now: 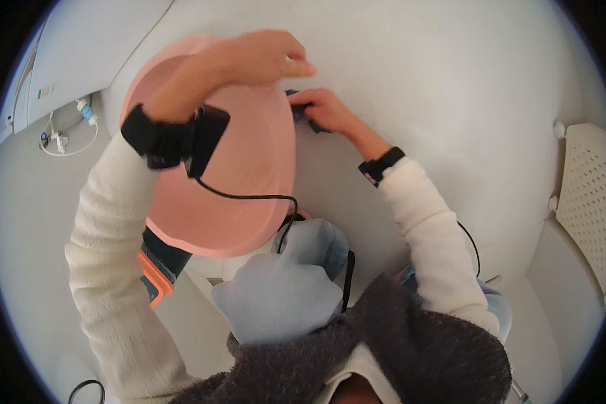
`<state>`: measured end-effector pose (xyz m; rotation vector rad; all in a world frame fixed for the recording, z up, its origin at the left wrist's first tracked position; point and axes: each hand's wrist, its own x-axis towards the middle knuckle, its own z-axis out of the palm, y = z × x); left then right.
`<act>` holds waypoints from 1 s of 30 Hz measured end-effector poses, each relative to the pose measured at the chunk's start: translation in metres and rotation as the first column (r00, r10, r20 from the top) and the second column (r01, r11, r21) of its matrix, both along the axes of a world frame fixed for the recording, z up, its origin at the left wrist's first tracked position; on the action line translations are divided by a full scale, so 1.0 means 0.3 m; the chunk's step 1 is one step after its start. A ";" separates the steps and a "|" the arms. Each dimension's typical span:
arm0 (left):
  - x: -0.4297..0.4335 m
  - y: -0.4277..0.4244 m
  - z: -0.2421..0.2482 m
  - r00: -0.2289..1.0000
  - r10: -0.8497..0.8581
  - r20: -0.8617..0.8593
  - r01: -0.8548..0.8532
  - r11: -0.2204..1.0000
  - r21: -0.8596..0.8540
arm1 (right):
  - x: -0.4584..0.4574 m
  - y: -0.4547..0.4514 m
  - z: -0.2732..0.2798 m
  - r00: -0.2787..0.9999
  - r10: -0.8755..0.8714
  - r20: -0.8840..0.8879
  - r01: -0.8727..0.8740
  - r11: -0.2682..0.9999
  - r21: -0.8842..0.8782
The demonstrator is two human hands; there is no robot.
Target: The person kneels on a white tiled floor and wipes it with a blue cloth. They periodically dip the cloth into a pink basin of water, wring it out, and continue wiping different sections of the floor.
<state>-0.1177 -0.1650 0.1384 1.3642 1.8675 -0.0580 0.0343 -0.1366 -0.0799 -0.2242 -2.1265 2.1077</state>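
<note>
A large pink plastic basin (pixel 278 171) stands in front of me, to the left. My left hand (pixel 272 58) hangs above its far end, fingers curled and blurred by motion; whether anything is in it I cannot tell. Just outside the basin's right rim, my right hand (pixel 325 108) grips a dark cloth-like item (pixel 299 107), part of it hidden behind the fingers. A black device (pixel 177 136) is strapped on my left wrist and a black band (pixel 382 164) on my right. No contents show in the visible part of the basin.
At left, a cable with plugs (pixel 60 139) hangs below a white panel (pixel 96 45). A dark container with an orange rim (pixel 156 280) sits beyond my left forearm. A perforated cream-coloured panel (pixel 586 187) is fixed at right. A black cord (pixel 247 196) crosses over the basin.
</note>
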 end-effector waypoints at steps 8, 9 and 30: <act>0.206 -0.270 -0.097 0.807 -0.222 -0.548 0.395 0.892 0.219 | 0.421 0.458 0.057 0.519 -0.854 0.032 0.855 0.518 -0.041; 0.214 -0.288 -0.105 0.797 -0.189 -0.574 0.397 0.879 0.263 | 0.484 0.528 0.058 0.427 -0.904 0.010 0.904 0.427 0.017; 0.154 -0.625 -0.121 0.673 -0.116 -0.730 0.347 0.922 0.173 | 0.903 0.739 -0.208 0.470 -0.883 0.013 0.534 0.296 0.792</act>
